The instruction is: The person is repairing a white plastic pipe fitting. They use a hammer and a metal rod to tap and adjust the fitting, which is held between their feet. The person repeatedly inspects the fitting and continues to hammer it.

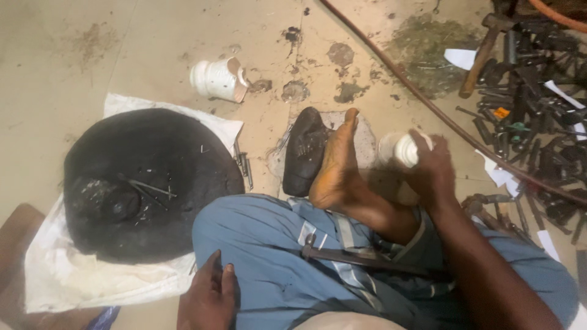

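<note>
On stained concrete floor, seated cross-legged; bare foot resting sole-up over blue trousers, toes beside a dark shoe-like lump on a grey slab. Right hand out over the floor past the foot, fingers clamped round a small white cup, held clear of the ground, mouth apparently turned leftward; contents not visible. Left hand low by the left knee, fingers loosely together and curled, holding nothing, seemingly propping the lean. Dark metal tool laid across the lap, probably parked within reach. Left of the knee, black round pan on a white sack, a few nails inside, the sack likely keeping grime off the floor. Torn white cup lying on its side farther out. At far right, heap of dark tools with a hammer; thin hose crossing diagonally.
</note>
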